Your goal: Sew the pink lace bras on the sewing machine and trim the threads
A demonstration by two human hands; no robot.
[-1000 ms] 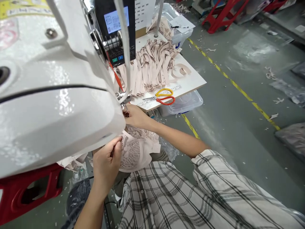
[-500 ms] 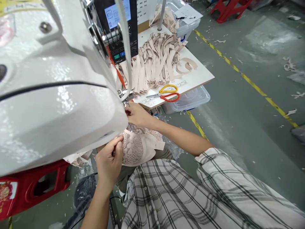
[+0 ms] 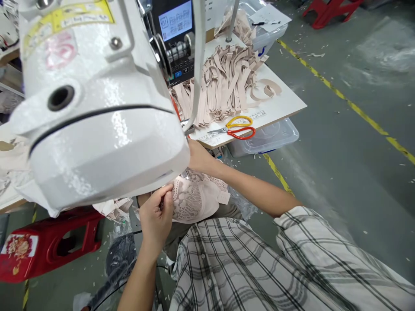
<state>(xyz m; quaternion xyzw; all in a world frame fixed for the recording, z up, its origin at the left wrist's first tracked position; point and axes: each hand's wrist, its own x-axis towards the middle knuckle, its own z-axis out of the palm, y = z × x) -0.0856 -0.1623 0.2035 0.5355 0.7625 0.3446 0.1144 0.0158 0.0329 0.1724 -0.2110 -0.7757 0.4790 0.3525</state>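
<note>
In the head view, the only one, a lace bra (image 3: 194, 202) is in the person's lap, with its upper edge at the front of a white sewing machine (image 3: 113, 160). The left hand (image 3: 155, 220) has its thumb and first finger pinched close together on the edge of the bra, with no gap to see. The right hand (image 3: 201, 158) goes in behind the machine's front, so its fingers are hidden, and one cannot tell how far apart they are or what they hold. To do this step well, the person should hold the edge flat with a light pinch, not pull hard on the lace, and let both hands guide it at the same speed. Fingertips should stay clear of the needle, which is hidden here. Now the counting: there is one bra in hand, one pair of scissors (image 3: 228, 128) with a yellow and a red handle, and one lit screen (image 3: 177, 21). There are two red stools (image 3: 92, 235) and two clear plastic boxes (image 3: 275, 137). One heap of pale fabric strips (image 3: 223, 88) is on the tabletop (image 3: 287, 101), too tangled to count.
</note>
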